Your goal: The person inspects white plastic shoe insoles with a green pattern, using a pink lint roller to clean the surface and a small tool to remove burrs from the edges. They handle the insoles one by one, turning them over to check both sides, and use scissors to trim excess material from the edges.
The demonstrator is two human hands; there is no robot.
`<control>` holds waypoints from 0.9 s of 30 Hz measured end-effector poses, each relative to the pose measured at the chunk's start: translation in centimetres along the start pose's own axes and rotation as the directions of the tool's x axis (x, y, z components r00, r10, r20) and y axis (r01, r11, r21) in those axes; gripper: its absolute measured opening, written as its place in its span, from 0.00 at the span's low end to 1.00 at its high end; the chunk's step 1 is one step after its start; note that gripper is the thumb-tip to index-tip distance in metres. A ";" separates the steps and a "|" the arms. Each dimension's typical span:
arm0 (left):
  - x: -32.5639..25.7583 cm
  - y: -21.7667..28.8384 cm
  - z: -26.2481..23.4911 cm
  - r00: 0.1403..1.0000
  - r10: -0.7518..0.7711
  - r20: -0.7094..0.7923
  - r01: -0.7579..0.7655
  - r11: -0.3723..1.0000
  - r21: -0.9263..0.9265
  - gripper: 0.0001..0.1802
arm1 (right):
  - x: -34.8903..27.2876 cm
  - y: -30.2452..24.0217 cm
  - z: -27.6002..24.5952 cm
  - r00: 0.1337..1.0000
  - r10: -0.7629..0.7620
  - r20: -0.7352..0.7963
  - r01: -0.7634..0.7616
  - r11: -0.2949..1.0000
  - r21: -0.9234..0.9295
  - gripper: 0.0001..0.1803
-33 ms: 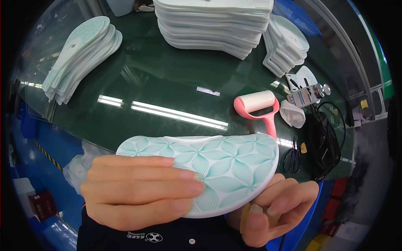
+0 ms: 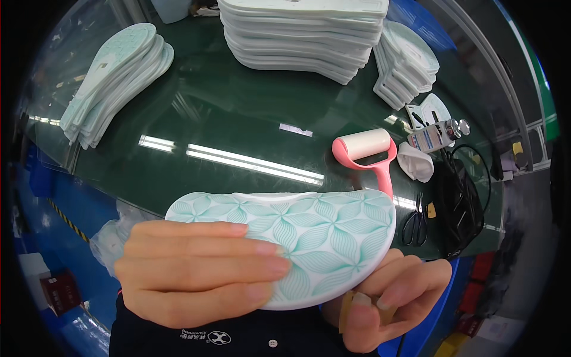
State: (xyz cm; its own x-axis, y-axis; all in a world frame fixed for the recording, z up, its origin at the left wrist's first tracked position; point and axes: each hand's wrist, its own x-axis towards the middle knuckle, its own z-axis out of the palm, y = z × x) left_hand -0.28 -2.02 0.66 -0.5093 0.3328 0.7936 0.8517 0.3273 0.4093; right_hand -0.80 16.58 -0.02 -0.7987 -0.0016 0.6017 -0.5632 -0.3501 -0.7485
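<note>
A white curved plastic panel (image 2: 333, 238) with a green leaf-and-petal pattern is held up close in front of me. My left hand (image 2: 202, 271) lies across its left half, fingers together and long over the patterned face; the thumb is hidden behind. Below the panel's right edge, my right hand (image 2: 395, 297) has its fingers curled, partly behind the panel. Between its thumb and fingers shows a small tan piece (image 2: 385, 309), like tape or a scrap, mostly covered. Just beyond the panel a roller (image 2: 369, 144) with a pink handle and a white drum lies on the table.
On the dark green table (image 2: 238, 119) stand a tall stack of white panels (image 2: 303, 41), a left stack of patterned panels (image 2: 113, 77) and a right stack (image 2: 407, 59). To the right are a metal-topped bottle (image 2: 431, 137), white cloth (image 2: 415, 162), black scissors (image 2: 414, 226) and a black bag (image 2: 461, 205).
Almost nothing differs. The fingers and thumb of my right hand have shifted very slightly; the panel and my left hand keep their place.
</note>
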 end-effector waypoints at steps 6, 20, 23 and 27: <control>-0.3 -0.9 1.0 0.991 0.077 -0.109 -0.075 0.997 0.024 0.04 | 1.3 0.4 -0.8 0.957 -0.005 0.289 0.003 1.000 0.004 0.16; -0.8 -1.1 0.6 0.995 0.073 -0.075 -0.077 0.996 -0.049 0.04 | 0.9 0.7 -1.6 0.998 0.041 -0.037 -0.047 0.979 -0.197 0.18; -0.4 -1.3 0.2 0.997 0.079 0.001 -0.079 0.997 -0.025 0.04 | 0.8 0.2 -1.5 0.993 -0.014 -0.119 0.013 1.000 -0.011 0.18; -0.6 -0.9 0.2 1.000 0.018 0.006 -0.018 0.999 -0.046 0.05 | 0.9 0.3 -1.1 0.998 -0.058 0.039 0.060 0.997 -0.042 0.16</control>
State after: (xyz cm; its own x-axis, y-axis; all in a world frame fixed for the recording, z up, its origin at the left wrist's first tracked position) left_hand -0.74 -2.34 -0.28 -0.4943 0.3445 0.7981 0.8655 0.2804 0.4150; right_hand -1.96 17.53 -0.05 -0.7556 -0.0175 0.6547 -0.6184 -0.3103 -0.7220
